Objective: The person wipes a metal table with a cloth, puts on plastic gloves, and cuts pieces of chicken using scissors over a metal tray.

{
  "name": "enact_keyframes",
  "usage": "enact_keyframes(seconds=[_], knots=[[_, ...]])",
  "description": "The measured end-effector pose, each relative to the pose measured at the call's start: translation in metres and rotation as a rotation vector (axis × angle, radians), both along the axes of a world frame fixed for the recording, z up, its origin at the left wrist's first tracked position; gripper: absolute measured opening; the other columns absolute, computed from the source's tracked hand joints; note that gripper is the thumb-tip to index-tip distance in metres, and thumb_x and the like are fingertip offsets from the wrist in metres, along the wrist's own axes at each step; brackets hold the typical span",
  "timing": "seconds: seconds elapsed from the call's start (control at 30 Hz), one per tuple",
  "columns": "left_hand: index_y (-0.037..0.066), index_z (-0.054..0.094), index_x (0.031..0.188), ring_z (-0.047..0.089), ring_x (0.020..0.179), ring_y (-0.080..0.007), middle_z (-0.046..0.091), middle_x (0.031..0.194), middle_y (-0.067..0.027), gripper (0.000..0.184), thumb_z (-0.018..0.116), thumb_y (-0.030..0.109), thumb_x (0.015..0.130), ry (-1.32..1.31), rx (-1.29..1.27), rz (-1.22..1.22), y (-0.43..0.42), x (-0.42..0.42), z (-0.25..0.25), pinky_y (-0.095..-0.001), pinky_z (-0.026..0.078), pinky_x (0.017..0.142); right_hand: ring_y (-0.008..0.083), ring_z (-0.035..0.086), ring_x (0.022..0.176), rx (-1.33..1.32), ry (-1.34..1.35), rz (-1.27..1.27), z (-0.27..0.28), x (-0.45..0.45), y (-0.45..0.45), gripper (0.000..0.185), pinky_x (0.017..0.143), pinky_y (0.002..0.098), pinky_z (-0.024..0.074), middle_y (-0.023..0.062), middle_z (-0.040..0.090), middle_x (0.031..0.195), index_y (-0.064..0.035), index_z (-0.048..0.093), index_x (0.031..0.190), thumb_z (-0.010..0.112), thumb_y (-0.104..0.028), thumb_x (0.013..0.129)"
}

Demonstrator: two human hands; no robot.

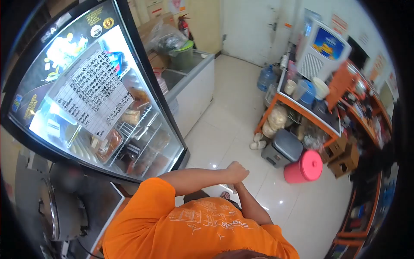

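My left hand (237,172) is in front of the orange shirt (207,220), with its fingers closed; what it holds, if anything, is hidden. My right hand (233,187) is just below it, close to or touching the left wrist, and its fingers are mostly hidden. A small pale patch shows beside the right hand, too small to make out. The tiled floor (215,149) lies beyond both hands.
A lit glass-door fridge (92,90) with a handwritten sheet stands left, a chest freezer (194,97) behind it. A large pot (64,211) is lower left. At right are an orange-edged table (302,118), a grey bin (282,146), a pink bin (304,167) and cardboard boxes (343,157).
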State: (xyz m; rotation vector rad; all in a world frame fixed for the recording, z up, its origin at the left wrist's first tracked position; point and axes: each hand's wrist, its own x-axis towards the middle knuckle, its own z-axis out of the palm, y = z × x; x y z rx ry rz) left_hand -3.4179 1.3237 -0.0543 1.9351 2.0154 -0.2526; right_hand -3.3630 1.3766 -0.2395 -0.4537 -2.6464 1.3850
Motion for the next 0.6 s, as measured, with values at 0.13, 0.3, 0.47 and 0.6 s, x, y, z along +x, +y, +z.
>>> enact_keyframes(seconds=[0.13, 0.3, 0.47, 0.6], knots=[[0.011, 0.075, 0.102, 0.075, 0.094, -0.0223, 0.077, 0.102, -0.0073, 0.020, 0.064, 0.020, 0.089, 0.060, -0.060, 0.193, 0.028, -0.098, -0.012, -0.0395, 0.057, 0.071, 0.0396, 0.062, 0.103, 0.040, 0.010, 0.228, 0.016, -0.131, 0.031, 0.030, 0.091, 0.0444, 0.0502, 0.0195, 0.068, 0.109, -0.0025, 0.068, 0.110, 0.063, -0.029, 0.096], [0.012, 0.078, 0.094, 0.075, 0.090, -0.0193, 0.078, 0.097, -0.0035, 0.016, 0.064, 0.017, 0.087, 0.168, -0.084, 0.292, 0.049, -0.242, -0.028, -0.0379, 0.056, 0.067, 0.0409, 0.061, 0.104, 0.051, 0.029, 0.397, 0.009, -0.272, 0.044, 0.030, 0.092, 0.0451, 0.0500, 0.0199, 0.067, 0.109, -0.0026, 0.068, 0.110, 0.063, -0.029, 0.097], [0.009, 0.074, 0.094, 0.075, 0.087, -0.0233, 0.076, 0.087, -0.0059, 0.015, 0.063, 0.016, 0.085, 0.103, 0.139, 0.366, 0.057, -0.344, 0.004, -0.0408, 0.055, 0.064, 0.0422, 0.061, 0.105, 0.072, 0.033, 0.476, 0.002, -0.387, 0.058, 0.030, 0.093, 0.0458, 0.0498, 0.0202, 0.067, 0.109, -0.0028, 0.068, 0.109, 0.063, -0.029, 0.097], [0.008, 0.063, 0.096, 0.073, 0.084, -0.0286, 0.072, 0.086, -0.0109, 0.013, 0.064, 0.016, 0.086, -0.039, 0.529, 0.643, 0.043, -0.399, 0.070, -0.0448, 0.056, 0.068, 0.0432, 0.060, 0.105, 0.082, 0.077, 0.603, -0.002, -0.485, 0.054, 0.029, 0.093, 0.0463, 0.0497, 0.0205, 0.067, 0.109, -0.0028, 0.068, 0.108, 0.063, -0.030, 0.097]])
